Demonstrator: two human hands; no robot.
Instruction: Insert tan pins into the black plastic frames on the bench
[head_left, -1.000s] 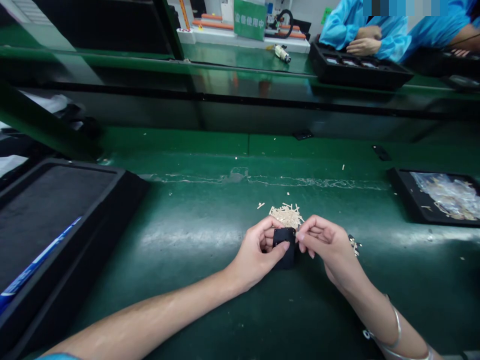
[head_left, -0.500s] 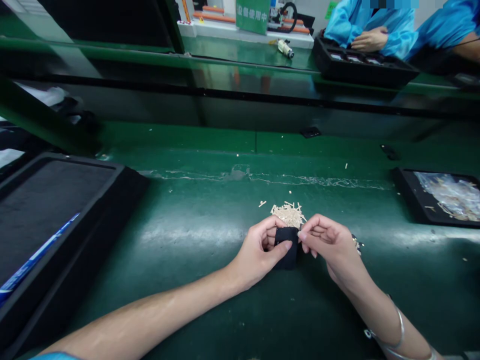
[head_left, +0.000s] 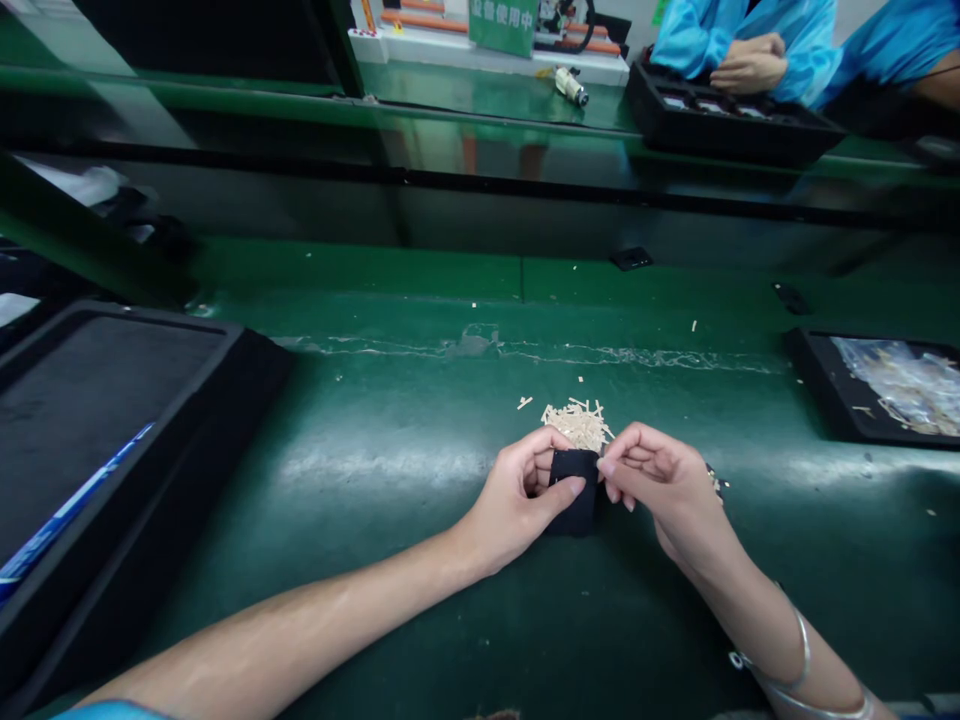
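Note:
My left hand [head_left: 529, 495] grips a small black flat rectangular piece [head_left: 574, 510], thumb on its face and fingers behind. At that piece's upper right edge, the thumb and forefinger of my right hand [head_left: 656, 480] are pinched together. Whatever lies between those fingertips is too small to make out. Just beyond the black piece is a heap of small pale strips [head_left: 576, 422], partly hidden by my hands. A few small dark and pale bits [head_left: 718, 483] show beside my right wrist.
A large black tray [head_left: 247, 370] with a blue-and-white strip stands at left. On the right, a black tray [head_left: 817, 400] holds clear plastic bags. Loose pale scraps dot the green table [head_left: 390, 420]. Across the raised shelf, a co-worker's hands [head_left: 750, 65] rest over another black tray [head_left: 720, 135].
The view has shifted very slightly. Both my hands keep nearly the same pose at the black piece. The co-worker's hands across the shelf have moved a little.

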